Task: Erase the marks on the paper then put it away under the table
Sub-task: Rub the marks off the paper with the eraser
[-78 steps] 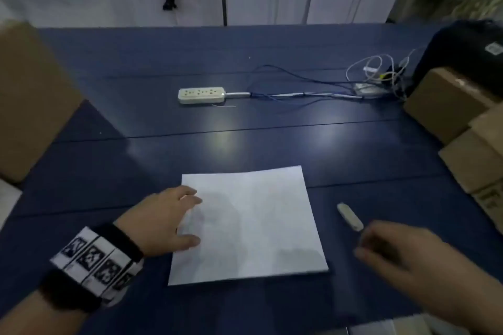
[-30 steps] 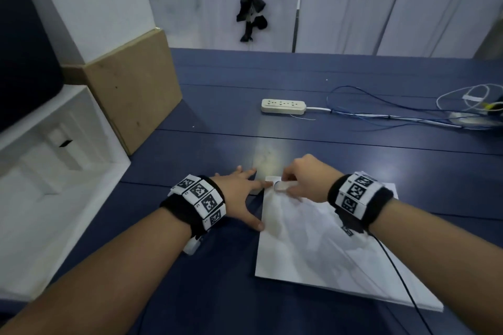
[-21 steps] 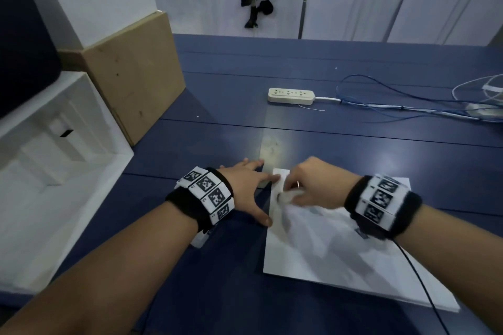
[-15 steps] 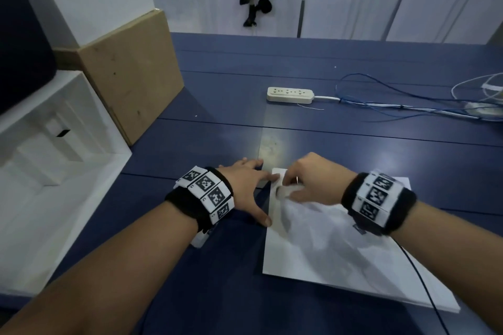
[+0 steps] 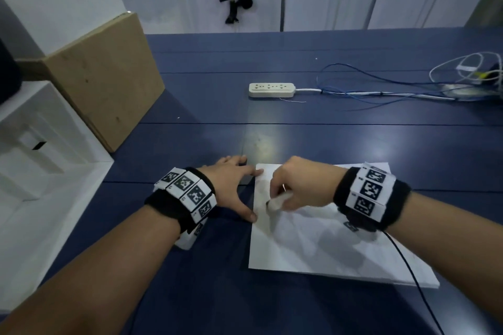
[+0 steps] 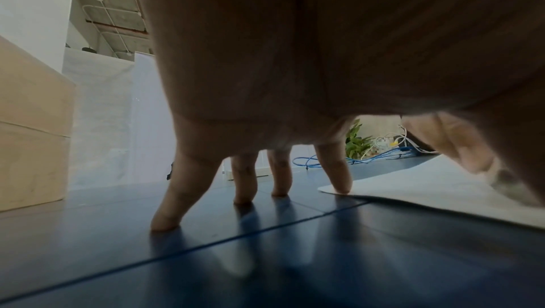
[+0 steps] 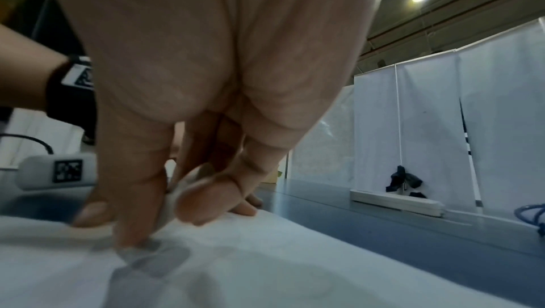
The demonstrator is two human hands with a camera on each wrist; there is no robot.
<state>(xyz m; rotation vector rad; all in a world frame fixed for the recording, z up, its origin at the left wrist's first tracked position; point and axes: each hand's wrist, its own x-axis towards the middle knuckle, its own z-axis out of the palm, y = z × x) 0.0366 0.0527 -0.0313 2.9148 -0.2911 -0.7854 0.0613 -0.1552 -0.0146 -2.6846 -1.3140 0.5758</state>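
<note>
A white sheet of paper (image 5: 321, 247) lies on the dark blue table (image 5: 299, 139) in front of me. My left hand (image 5: 234, 185) is spread flat at the sheet's left edge, index fingertip (image 6: 340, 187) and thumb pressing on the paper (image 6: 427, 187), the other fingers on the table. My right hand (image 5: 296, 187) pinches a small white eraser (image 5: 275, 202) and holds its tip against the sheet near the upper left corner. In the right wrist view the eraser (image 7: 180, 194) shows between thumb and fingers, touching the paper (image 7: 265, 266). No marks are plainly visible.
A white power strip (image 5: 272, 90) with blue and white cables (image 5: 381, 90) lies further back. A cardboard box (image 5: 109, 84) stands at the table's left edge, with a white shelf unit (image 5: 40, 158) beside it. White curtains hang behind the table.
The right hand picked up the eraser from the table's right side and brought it to the sheet's upper left corner. In the last second it slid the eraser slightly nearer. The left hand stays put.
</note>
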